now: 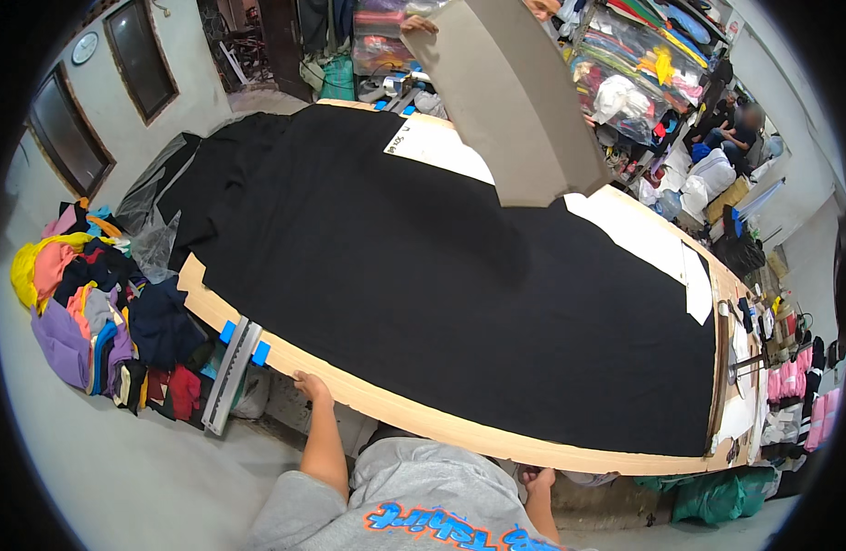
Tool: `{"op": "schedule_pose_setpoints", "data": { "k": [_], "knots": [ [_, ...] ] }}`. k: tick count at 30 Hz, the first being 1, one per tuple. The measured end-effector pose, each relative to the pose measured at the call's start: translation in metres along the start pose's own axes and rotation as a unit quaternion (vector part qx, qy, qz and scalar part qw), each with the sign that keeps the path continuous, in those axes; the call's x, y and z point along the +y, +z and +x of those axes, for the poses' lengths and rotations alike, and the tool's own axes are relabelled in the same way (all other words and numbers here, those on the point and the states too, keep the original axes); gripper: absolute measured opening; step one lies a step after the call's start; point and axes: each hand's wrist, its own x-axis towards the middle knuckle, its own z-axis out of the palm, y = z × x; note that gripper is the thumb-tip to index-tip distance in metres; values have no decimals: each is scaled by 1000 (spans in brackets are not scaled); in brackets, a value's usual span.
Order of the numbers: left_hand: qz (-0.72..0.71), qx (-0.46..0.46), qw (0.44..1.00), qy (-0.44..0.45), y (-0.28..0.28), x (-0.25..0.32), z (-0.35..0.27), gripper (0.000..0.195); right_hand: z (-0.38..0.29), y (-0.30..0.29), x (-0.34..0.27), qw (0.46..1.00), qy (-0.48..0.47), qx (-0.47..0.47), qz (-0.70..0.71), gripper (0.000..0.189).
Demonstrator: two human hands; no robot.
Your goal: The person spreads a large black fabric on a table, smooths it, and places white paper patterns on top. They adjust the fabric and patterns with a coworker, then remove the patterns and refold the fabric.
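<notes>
Black fabric [423, 275] lies spread over a long wooden table [395, 410]. My left hand [314, 387] rests at the table's near edge, just right of a metal rail with blue end pieces [233, 372]. Farther right, my right hand [537, 478] is at the same edge, its fingers partly hidden beneath it; whether either hand grips the edge is unclear. Across the table, another person's hand [420, 26] holds a large grey-brown sheet [498, 103] upright, its lower end over the fabric. White paper pieces [440, 148] lie along the far edge.
A heap of colored cloth [106, 310] is beside the table's left end. Shelves with bagged fabric [636, 76] stand behind the far side. Tools and papers lie on the right end [739, 372]. A green bag [722, 494] is below the near right corner. People sit in the far right background.
</notes>
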Motion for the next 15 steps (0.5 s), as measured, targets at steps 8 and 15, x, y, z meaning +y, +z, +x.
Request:
{"op": "schedule_pose_setpoints", "data": {
  "k": [8, 15],
  "knots": [
    [259, 206, 942, 51, 18, 44, 31, 60, -106, 126, -28, 960, 9, 252, 123, 70],
    [337, 292, 893, 65, 39, 36, 36, 71, -78, 161, -31, 874, 18, 479, -86, 58]
  ]
}}
